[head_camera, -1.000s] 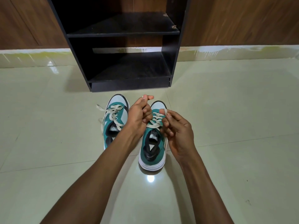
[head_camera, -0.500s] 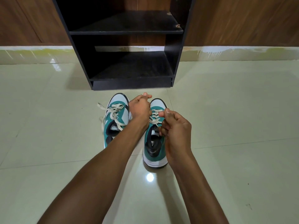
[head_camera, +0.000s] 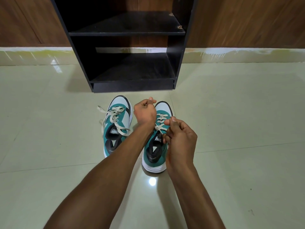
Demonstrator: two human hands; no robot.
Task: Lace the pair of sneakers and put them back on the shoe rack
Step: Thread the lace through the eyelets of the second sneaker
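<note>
Down on the pale tiled floor (head_camera: 231, 129), just in front of the black shoe rack (head_camera: 177, 47), the right-hand sneaker (head_camera: 156, 146) is the one being worked: its cream lace (head_camera: 160, 120) runs up through the eyelets, and one end leads into the right hand (head_camera: 180, 142), which is curled closed and pinching it between thumb and fingers. The left hand (head_camera: 145, 111) is closed into a loose fist just left of that shoe's toe; I would guess it holds the other lace end, but the lace cannot be seen in it. Beside it, close to its left, stands the left-hand sneaker (head_camera: 118, 124), teal and pale with a white sole, its own lace (head_camera: 115, 118) threaded but loose, with ends trailing out over the floor. The laces look soft, flat and limp, so they should be gripped near the tips and kept taut or they will slip back through the eyelets. The shoes look light and fairly stiff, best lifted by the heel collar or the sides. Both rack shelves look bare, though the top of the rack is cut off. The left forearm hides part of the right-hand shoe's inner side, and whether any knot is begun is too small to tell.
</note>
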